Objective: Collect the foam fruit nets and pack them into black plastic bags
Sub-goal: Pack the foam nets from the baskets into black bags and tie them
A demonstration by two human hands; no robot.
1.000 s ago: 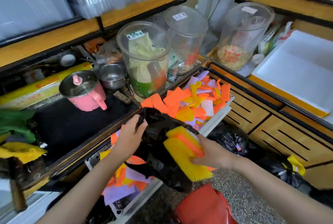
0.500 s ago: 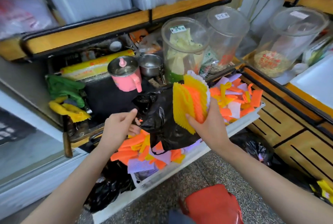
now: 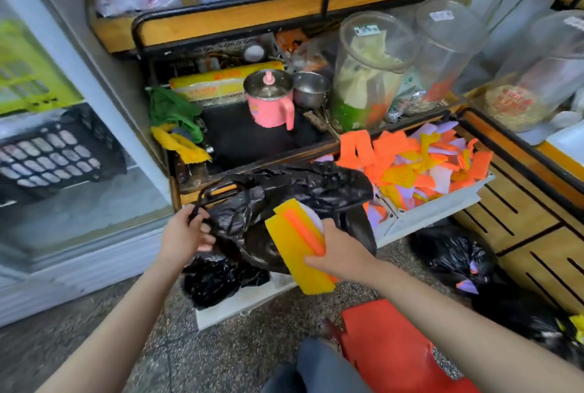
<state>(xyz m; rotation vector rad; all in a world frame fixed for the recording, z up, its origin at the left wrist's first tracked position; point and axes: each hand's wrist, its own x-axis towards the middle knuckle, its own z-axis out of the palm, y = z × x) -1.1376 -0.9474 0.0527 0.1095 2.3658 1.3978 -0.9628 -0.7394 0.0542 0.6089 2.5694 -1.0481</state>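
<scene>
Head: foam nets (image 3: 292,242) in right hand (image 3: 343,255)

The tray (image 3: 442,212) sticks out before the shelf (image 3: 246,140), with loose foam nets (image 3: 410,165) heaped in its right half. The plastic bag (image 3: 300,190) drapes over its left half. The left hand (image 3: 186,231) grips the bag's left handle and the right hand (image 3: 338,253) holds a stack of nets (image 3: 294,247) just before the bag. On the shelf behind stand a lidded pot (image 3: 268,105), a bowl (image 3: 309,89) to its right and jars (image 3: 369,67) farther right. A filled bag (image 3: 452,253) lies on the floor (image 3: 221,345) right of the tray.
</scene>
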